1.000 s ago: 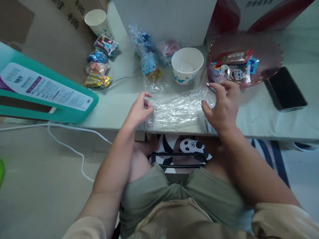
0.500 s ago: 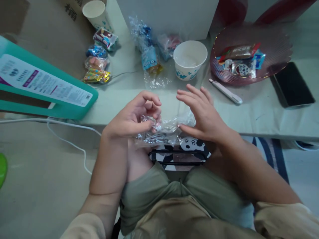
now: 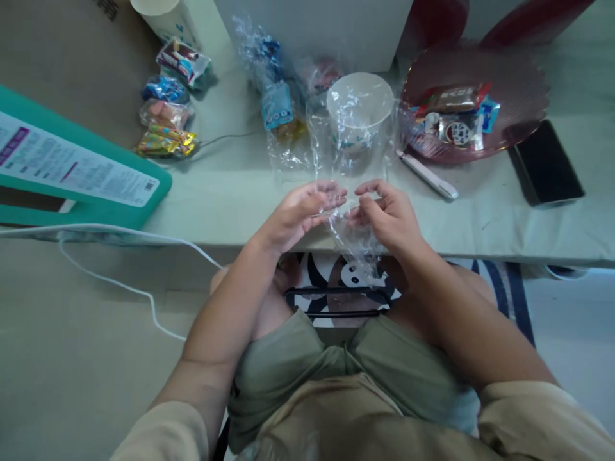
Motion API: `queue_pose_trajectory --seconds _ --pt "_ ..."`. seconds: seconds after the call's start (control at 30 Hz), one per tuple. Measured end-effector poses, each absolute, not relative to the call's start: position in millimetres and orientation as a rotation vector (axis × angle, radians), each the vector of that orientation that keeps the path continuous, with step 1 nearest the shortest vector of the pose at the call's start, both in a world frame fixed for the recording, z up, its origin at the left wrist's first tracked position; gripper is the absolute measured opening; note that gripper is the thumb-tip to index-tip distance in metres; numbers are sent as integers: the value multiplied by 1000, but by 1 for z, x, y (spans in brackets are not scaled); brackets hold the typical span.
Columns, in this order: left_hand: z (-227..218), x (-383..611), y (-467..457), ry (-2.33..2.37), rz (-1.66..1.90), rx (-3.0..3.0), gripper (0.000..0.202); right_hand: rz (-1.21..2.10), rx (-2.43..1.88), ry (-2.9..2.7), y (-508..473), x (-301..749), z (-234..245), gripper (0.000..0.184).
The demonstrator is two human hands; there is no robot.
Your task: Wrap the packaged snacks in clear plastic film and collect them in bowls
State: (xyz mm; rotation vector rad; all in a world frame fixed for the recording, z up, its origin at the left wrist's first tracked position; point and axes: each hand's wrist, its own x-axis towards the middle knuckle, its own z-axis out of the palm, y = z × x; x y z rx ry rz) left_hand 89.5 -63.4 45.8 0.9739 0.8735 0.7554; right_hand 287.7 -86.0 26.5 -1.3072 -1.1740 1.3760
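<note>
A clear plastic bag (image 3: 354, 242) is stretched upward between my two hands, and a crumpled tail of it hangs below the table edge. My left hand (image 3: 307, 210) pinches the bag on its left side, thumb over the fingers, with film covering part of the fingertips. On the other side my right hand (image 3: 390, 216) grips it with curled fingers. The upper part of the bag stands in front of a white paper cup (image 3: 359, 105), which shows through the film. The fingertips of both hands are close together but apart.
A pink glass bowl (image 3: 526, 77) with wrapped snacks stands right, beside a white pen-like tool (image 3: 427, 175) and a black phone-like object (image 3: 546, 163). Wrapped snacks (image 3: 168, 115) line the left, near a green container (image 3: 120, 182). Bagged snacks (image 3: 277, 107) lie behind my hands.
The crumpled bag has been raised and spread upward in front of the cup. Both hands have moved closer together, and my right hand has gone from spread fingers to gripping the bag.
</note>
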Motion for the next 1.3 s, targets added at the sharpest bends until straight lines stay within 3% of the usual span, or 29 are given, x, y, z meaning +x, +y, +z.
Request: queue_pose_trajectory --seconds 0.13,0.2,0.4,0.47,0.6,0.7,0.77,0.87,0.93,1.0,1.07,1.17,1.3 --pt "42 98 -55 1156 669 1138 21 1273 -1334 -1263 -92 297 31 29" --pt "45 93 -50 1192 659 1207 11 1257 -1318 -1293 -95 302 34 34" --pt "47 80 -45 1120 834 1140 9 1349 -1186 -1219 -93 310 24 43" --pt "46 80 -44 1126 878 1096 5 1372 -1171 -1196 -89 310 19 34" --pt "42 80 -37 1066 968 1155 17 1471 -1196 -1179 -75 313 16 17" --pt "38 78 -35 1044 1047 1297 24 1455 -1179 -1138 -67 315 18 34" --pt "36 79 -36 1073 1107 1409 19 1351 -1201 -1110 -65 315 18 50" --pt "38 83 -40 1174 1113 1475 8 1296 -1238 -1154 -68 311 13 89" --pt "41 86 -41 1244 1071 1402 27 1301 -1270 -1225 -69 310 8 101" --pt "42 90 -40 1216 981 1290 51 1249 -1331 -1269 -68 310 4 96" --pt "41 92 -37 1090 815 1220 59 1157 -1375 -1276 -64 315 4 90" --pt "37 95 -35 976 605 1248 37 1114 -1346 -1254 -60 324 7 82" --pt "37 96 -35 983 734 1272 25 1384 -1206 -1244 -61 330 13 55"
